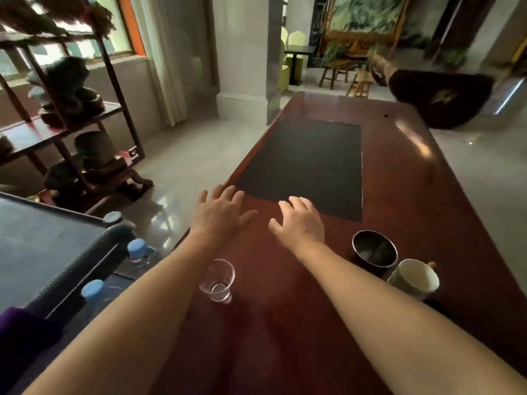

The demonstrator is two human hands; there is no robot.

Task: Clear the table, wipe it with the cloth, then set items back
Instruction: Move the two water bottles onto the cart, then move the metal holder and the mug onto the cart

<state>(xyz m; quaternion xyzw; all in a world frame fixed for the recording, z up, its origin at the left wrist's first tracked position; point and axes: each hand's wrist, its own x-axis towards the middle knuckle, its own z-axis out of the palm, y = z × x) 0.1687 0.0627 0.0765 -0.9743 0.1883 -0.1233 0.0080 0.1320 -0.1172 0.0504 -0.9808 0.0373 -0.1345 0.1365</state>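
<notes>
A long reddish-brown wooden table runs away from me, with a black rectangular mat lying on its middle. My left hand is spread flat by the mat's near left corner, at the table's left edge. My right hand hovers with fingers apart over the mat's near edge. Neither hand holds anything. A small clear glass stands between my forearms. To the right stand a dark round cup and a white cup. No cloth is in view.
A dark low table or tray sits at the left with blue-capped water bottles beside it. A wooden shelf with dark stones stands further left. A dark chair is at the table's far right.
</notes>
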